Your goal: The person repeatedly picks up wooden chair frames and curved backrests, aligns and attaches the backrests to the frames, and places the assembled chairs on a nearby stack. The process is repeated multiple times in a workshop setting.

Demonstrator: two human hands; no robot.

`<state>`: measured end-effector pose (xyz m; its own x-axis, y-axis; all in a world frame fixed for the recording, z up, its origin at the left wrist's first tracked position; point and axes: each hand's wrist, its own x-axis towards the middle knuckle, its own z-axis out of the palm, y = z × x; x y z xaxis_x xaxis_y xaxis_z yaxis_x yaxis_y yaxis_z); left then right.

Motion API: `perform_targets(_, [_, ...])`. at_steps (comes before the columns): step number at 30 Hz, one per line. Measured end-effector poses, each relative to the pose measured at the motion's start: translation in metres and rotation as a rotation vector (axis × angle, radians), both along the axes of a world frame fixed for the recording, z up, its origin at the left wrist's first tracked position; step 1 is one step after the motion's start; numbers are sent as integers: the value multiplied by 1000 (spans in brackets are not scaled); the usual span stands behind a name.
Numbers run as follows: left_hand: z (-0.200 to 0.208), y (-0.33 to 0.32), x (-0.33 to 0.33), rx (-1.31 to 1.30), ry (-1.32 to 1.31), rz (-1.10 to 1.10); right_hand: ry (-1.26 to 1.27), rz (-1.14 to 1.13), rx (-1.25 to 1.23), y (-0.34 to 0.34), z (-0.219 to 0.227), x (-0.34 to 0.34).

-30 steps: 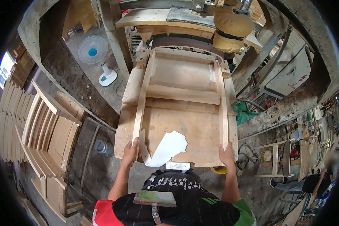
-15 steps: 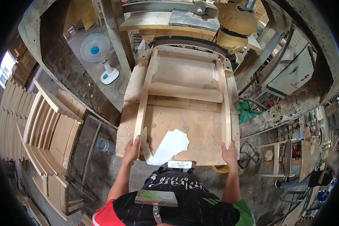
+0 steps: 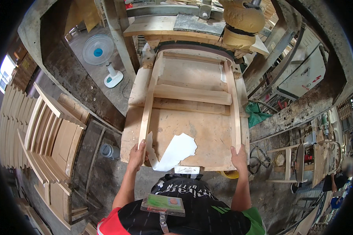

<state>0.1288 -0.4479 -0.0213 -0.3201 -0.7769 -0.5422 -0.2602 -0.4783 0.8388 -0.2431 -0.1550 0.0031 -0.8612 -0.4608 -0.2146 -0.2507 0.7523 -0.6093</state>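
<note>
A pale wooden frame [image 3: 193,95] with two long side rails and a crossbar lies on a plywood work table [image 3: 176,121]. My left hand [image 3: 137,156] is closed round the near end of its left rail. On the right rail's near end, my right hand [image 3: 239,156] is gripping with the thumb on top. The frame's curved far end sits against a dark brown band [image 3: 196,45]. Between the rails, near the table's front edge, lies an irregular white sheet [image 3: 179,150], its left strip beside my left hand.
Wooden blocks [image 3: 148,61] flank the frame's far end. Metal beams [image 3: 76,74] rise on both sides. At left are a standing fan [image 3: 99,51], a grey bucket [image 3: 109,151] and stacked slatted wooden parts [image 3: 53,137]. Green cloth [image 3: 257,114] hangs at right; another person [image 3: 333,182] is far right.
The frame and both hands stay nearly where they were. The badge on my chest has tipped into fuller view, and the person at far right has shifted slightly.
</note>
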Motion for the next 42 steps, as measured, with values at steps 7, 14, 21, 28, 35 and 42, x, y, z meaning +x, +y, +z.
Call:
perform_targets(7, [0,2,0,-42,-20,2,64,5,27,1,0,0])
perform_targets(14, [4,2,-2,-41,-34,-5,78,0,50,1,0,1])
perform_targets(21, [6,0,0,-60,-100,-64,150,33,38,4,-8,-4])
perform_targets(28, [-4,4,0,-86,-90,-60,63,-30,42,-2,-10,5])
perform_targets(35, [-2,0,-7,-63,-83,-123,97,-21,-70,11,-22,-4])
perform_targets(42, [-1,3,1,-39,-94,-95,-661,-170,-362,19,-12,-5])
